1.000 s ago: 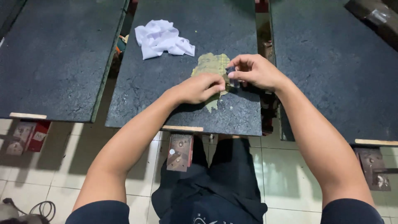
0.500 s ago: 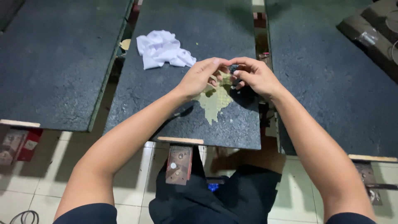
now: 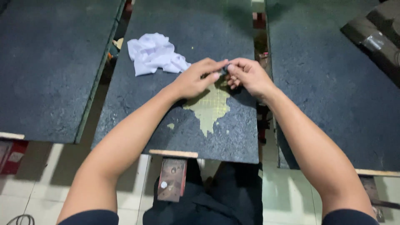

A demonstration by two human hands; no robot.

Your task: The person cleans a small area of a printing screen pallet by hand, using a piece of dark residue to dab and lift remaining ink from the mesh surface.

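Pinching a small dark object between both sets of fingertips, the left hand and right hand meet above the middle bench, toward its right edge. Both hands are clamped on it, equally near; its long axis cannot be told. A worn yellowish patch lies just below; a crumpled white cloth sits near the left edge.

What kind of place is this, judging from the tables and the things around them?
Probably a workshop or small factory. Three dark, rough work boards stand side by side over a tiled floor, the middle one worn through to a yellowish patch, with a white rag on it and the person's hands working there.
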